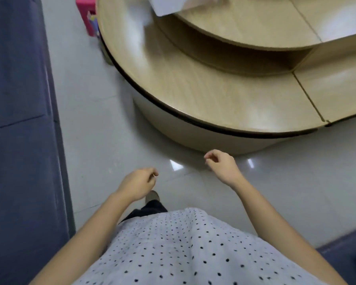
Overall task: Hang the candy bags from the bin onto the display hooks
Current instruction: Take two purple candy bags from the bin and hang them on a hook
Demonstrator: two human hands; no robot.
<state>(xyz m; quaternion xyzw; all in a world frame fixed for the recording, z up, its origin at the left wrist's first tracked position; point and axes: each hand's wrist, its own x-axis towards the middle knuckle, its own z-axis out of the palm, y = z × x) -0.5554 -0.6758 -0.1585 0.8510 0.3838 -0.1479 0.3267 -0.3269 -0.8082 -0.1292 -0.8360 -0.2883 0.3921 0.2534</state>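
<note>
No candy bag, bin or display hook shows in the head view. My left hand [138, 183] hangs over the pale tiled floor at lower centre, its fingers curled loosely with nothing in them. My right hand [221, 164] is a little higher and to the right, just in front of the round wooden table's base, fingers also curled in and holding nothing. Both forearms reach forward from my dotted white shirt.
A low round two-tier wooden table [193, 93] with a dark edge fills the upper right. A blue sofa [19, 140] runs down the left side. A pink stool [86, 11] stands at the top left. White paper [169, 5] lies on the table's upper tier.
</note>
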